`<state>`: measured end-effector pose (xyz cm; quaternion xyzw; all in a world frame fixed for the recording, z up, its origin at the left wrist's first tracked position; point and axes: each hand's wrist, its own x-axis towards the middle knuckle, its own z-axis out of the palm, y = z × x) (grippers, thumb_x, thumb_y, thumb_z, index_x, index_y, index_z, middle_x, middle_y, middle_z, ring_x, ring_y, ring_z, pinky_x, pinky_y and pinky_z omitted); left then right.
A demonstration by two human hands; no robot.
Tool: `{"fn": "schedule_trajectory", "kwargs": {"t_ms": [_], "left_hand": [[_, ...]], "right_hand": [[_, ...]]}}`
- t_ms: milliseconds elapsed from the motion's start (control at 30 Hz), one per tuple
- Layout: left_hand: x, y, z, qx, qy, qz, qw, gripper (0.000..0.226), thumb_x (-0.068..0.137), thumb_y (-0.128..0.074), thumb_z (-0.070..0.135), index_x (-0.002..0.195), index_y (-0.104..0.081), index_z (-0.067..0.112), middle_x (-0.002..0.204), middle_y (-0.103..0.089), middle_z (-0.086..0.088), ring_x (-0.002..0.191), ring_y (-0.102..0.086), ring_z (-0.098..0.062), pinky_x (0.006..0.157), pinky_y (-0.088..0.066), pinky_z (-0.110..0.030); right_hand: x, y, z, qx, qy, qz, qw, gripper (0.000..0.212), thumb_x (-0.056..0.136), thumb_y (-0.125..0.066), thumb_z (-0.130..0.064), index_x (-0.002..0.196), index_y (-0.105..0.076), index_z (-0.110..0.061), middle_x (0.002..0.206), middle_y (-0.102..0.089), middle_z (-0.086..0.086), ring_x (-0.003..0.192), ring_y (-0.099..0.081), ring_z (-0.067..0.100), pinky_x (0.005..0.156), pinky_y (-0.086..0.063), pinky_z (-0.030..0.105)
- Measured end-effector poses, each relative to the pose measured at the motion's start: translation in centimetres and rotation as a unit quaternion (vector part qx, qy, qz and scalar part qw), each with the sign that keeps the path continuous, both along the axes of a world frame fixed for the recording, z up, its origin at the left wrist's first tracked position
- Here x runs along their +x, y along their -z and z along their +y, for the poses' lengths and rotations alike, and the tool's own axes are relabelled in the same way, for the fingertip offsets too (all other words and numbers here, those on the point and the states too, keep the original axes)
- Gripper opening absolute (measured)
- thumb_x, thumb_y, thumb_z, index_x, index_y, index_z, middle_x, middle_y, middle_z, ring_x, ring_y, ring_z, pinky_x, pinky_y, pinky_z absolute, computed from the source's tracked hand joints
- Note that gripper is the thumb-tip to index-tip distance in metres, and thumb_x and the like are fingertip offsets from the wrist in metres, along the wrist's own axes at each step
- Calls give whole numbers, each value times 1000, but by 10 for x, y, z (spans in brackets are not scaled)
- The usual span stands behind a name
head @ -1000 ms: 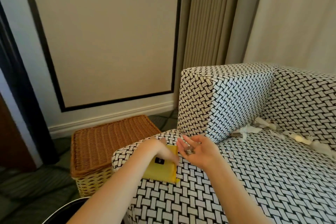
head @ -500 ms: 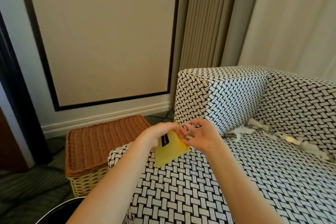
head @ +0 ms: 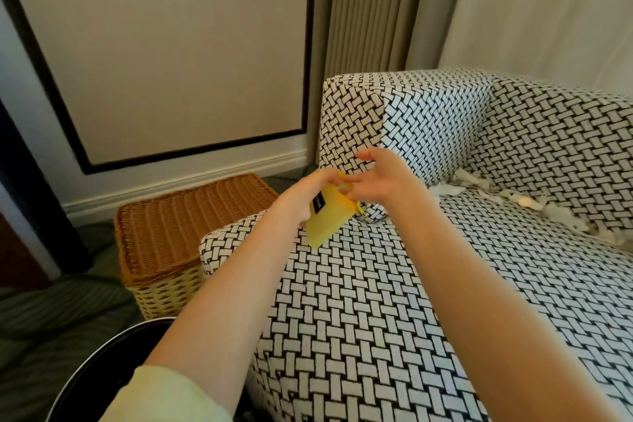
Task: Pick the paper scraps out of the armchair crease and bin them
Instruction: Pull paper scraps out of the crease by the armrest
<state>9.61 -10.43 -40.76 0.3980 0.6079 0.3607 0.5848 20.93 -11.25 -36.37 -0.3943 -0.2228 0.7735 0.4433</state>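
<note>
Evidently, our left hand (head: 308,192) gripped a yellow pouch (head: 325,221) and our right hand (head: 380,181) touched its mouth; pinching or not, we could not tell. The paper scraps (head: 527,204) lay in the crease of the armchair (head: 394,284) at three o'clock, stretching ten-to-four, nearer our right hand.

The seat cushion (head: 445,284) lies open from its front edge back to the crease, where the paper scraps (head: 527,202) line the foot of the backrest (head: 565,154). The armrest (head: 428,127) walls off the left end of the crease, and the backrest walls off the far side. The hands, left (head: 305,195) and right (head: 380,178), meet at a yellow pouch (head: 325,219) above the seat's left front corner. On the floor beside that corner stand a closed wicker basket (head: 178,226) and a dark-rimmed bin (head: 102,353), which the left forearm crosses.
</note>
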Motion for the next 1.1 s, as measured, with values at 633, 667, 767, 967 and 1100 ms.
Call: {"fn": "schedule_trajectory", "kwargs": {"t_ms": [633,667,767,967,1100], "left_hand": [[18,37,25,232,36,419,877,49,77,-69,32,116,-52,8,122,-53,-16,111,-51,-34,96,-45,-45],[21,37,20,288,56,434,852,40,80,-67,20,116,-52,8,122,-52,-15,113,-49,-32,98,-44,-42],[38,38,0,439,115,451,769,30,84,-54,-3,112,-52,8,116,-51,-9,112,-47,-23,96,-42,-33],[79,63,12,366,232,375,819,37,89,-47,-3,122,-52,14,119,-56,-7,107,-54,-21,91,-47,-30],[106,54,36,297,246,352,853,47,91,-45,-4,134,-44,15,130,-53,-7,115,-53,-20,97,-44,-29]], "right_hand": [[75,52,2,37,130,-231,963,23,93,-42,-5,109,-58,-7,93,-62,5,80,-56,16,73,-48,27],[78,56,5,42,151,-266,951,23,92,-45,-4,111,-57,-7,88,-62,5,73,-55,14,66,-48,24],[91,78,11,67,204,-357,909,29,87,-46,8,110,-58,-4,89,-62,6,63,-52,11,58,-47,20],[101,111,15,162,223,-405,872,34,78,-52,16,103,-59,-5,86,-61,4,69,-60,15,71,-55,26],[112,102,19,112,298,-374,871,33,79,-49,15,101,-58,-9,88,-57,3,63,-56,13,59,-51,18]]}}
